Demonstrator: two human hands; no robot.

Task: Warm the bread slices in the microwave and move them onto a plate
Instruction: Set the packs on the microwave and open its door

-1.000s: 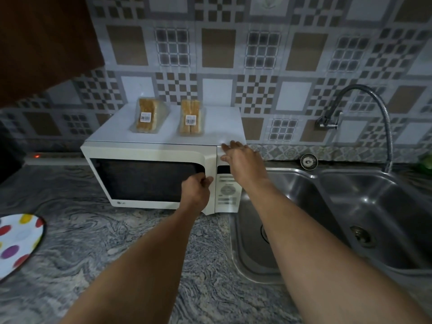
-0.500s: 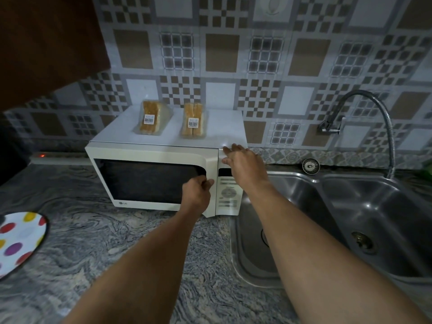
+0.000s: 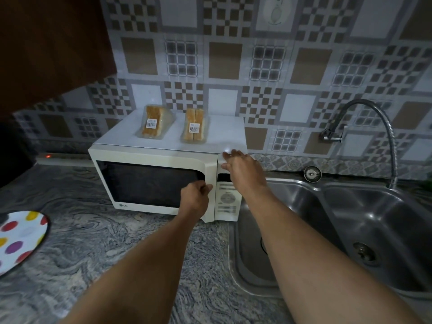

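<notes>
A white microwave (image 3: pixel 149 181) stands on the counter with its door closed. On its top lie two clear packs of bread slices, one on the left (image 3: pixel 154 122) and one on the right (image 3: pixel 194 127). My left hand (image 3: pixel 195 198) grips the right edge of the door, fingers curled into the handle recess. With straight fingers, my right hand (image 3: pixel 242 166) presses flat on the microwave's top right front corner, above the control panel (image 3: pixel 225 199). A white plate with coloured dots (image 3: pixel 21 239) lies at the counter's left edge.
A double steel sink (image 3: pixel 350 220) sits right beside the microwave, with a curved tap (image 3: pixel 364 127) on the tiled wall. A dark cabinet (image 3: pixel 46 47) hangs at upper left. Grey marbled counter (image 3: pixel 112 253) lies in front of the microwave.
Both hands stay where they were on the microwave. The view has shifted slightly; the door still looks closed.
</notes>
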